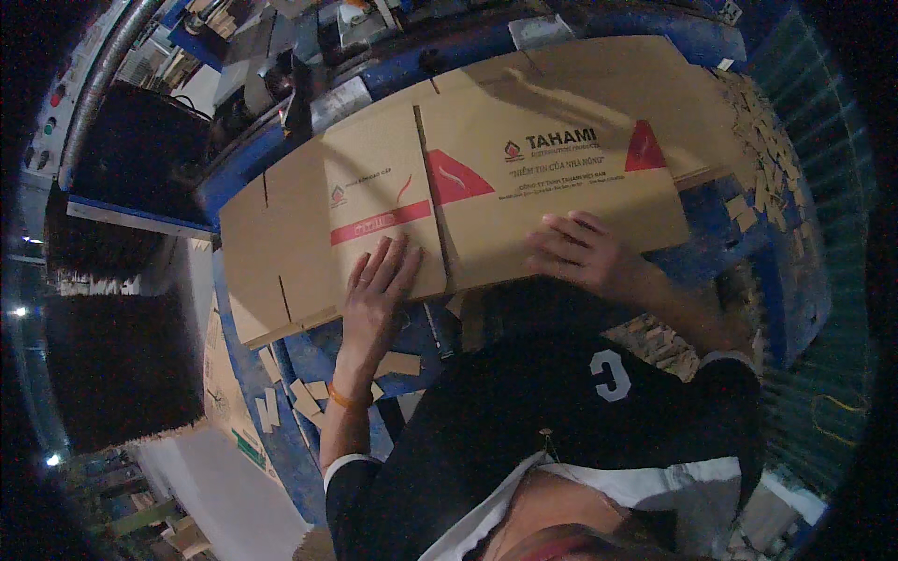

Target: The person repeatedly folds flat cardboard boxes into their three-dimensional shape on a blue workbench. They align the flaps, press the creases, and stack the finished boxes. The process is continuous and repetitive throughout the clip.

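Note:
A flat, unfolded brown cardboard box point(561, 220) with red bands and dark print lies in front of me, with slots cut between its panels. Under its left end, the edges of more cardboard show. My left hand point(379, 280) rests on the lower part of a narrower panel, fingers stretched out and slightly apart. On the wide panel, near the edge closest to me, my right hand point(585, 251) lies with its fingers extended. Neither hand grips anything. An orange band point(346, 397) circles my left wrist.
Beneath the cardboard is a blue table point(781, 262), strewn with small cardboard offcuts point(304, 397) at left and right. Machine parts point(327, 47) stand behind it. A panel with buttons point(51, 122) is at far left. Printed cardboard point(220, 393) leans beside the table.

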Tool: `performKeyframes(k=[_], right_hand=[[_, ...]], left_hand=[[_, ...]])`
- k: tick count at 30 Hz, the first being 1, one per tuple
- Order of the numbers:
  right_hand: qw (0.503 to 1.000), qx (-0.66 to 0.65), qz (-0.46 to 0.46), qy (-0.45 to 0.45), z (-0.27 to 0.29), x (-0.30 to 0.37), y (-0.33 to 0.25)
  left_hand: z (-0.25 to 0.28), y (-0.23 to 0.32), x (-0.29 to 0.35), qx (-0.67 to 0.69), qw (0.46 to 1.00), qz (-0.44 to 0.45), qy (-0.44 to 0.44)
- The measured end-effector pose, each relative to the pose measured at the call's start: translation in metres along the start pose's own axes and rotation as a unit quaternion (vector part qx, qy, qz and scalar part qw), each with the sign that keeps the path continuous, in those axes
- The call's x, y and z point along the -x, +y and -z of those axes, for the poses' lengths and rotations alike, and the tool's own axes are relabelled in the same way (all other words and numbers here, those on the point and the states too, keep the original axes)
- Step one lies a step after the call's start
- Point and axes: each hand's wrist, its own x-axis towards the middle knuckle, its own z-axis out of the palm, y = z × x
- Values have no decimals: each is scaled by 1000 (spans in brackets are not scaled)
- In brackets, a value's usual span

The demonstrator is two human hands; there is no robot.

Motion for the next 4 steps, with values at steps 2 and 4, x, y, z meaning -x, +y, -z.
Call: performKeyframes(k=[2,4], right_hand=[[1000,1,4,-22,0,2,2],[1000,0,18,-3,-4,2,4]], left_hand=[[2,-1,-3,-30,999,-14,-28],[5,-2,-3,-17,999,-24,-32]])
